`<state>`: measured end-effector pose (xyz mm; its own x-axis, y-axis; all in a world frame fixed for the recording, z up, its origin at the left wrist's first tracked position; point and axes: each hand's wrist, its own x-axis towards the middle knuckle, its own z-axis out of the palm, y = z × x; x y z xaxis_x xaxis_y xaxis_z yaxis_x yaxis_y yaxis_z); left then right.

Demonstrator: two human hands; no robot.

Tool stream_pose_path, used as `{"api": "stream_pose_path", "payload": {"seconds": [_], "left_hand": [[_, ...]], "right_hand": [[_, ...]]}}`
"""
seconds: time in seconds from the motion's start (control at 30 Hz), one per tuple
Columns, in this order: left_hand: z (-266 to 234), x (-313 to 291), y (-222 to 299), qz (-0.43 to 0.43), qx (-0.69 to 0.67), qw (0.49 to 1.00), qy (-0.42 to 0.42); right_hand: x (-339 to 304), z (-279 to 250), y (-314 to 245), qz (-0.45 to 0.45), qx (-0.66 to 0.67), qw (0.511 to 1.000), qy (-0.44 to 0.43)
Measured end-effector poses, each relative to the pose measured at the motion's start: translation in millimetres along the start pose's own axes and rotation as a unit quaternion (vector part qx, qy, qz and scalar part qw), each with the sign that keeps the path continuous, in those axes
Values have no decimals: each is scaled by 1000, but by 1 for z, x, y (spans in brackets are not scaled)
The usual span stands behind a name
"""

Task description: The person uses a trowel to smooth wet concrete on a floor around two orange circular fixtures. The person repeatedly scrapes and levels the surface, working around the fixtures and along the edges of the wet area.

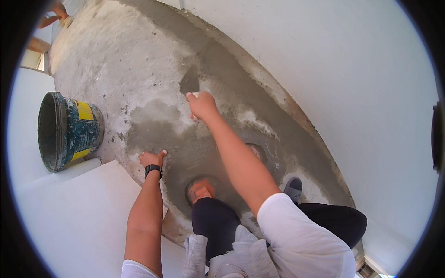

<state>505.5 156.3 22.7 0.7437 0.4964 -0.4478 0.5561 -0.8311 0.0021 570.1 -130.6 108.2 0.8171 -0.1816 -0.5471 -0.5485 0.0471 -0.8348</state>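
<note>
My right hand (203, 106) is closed around the light handle of a trowel. The trowel's grey blade (190, 81) points away from me, over wet grey mortar (222, 78) spread along the foot of the wall. Nearer to me on the left, my left hand (152, 158), with a black watch on its wrist, rests at the edge of a damp mortar patch (153, 123). Its thumb sticks out to the right and it holds nothing I can see; the other fingers are partly hidden.
A dark green bucket (85, 127) with yellow labels lies tipped at the left. An orange piece (201, 190) sits in a round hollow by my knee. A white wall (343, 78) curves along the right. Someone's foot (66, 21) shows at the far left.
</note>
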Motion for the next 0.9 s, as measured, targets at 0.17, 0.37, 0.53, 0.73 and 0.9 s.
{"api": "stream_pose_path", "payload": {"seconds": [0.17, 0.37, 0.53, 0.73, 0.9], "left_hand": [[0, -2, 0, -1, 21, 1000, 1], [-4, 5, 7, 17, 67, 998, -7], [-7, 18, 3, 55, 125, 990, -39], [-4, 42, -13, 99, 92, 990, -27], [-7, 28, -53, 163, 14, 980, 112]], "right_hand": [[-78, -72, 60, 60, -25, 992, 108], [-132, -136, 93, 65, -108, 987, 101], [-183, -264, 50, -144, -369, 916, -71], [-350, -451, 2, 72, -436, 896, -45], [-482, -552, 81, 231, -330, 912, 75]]}}
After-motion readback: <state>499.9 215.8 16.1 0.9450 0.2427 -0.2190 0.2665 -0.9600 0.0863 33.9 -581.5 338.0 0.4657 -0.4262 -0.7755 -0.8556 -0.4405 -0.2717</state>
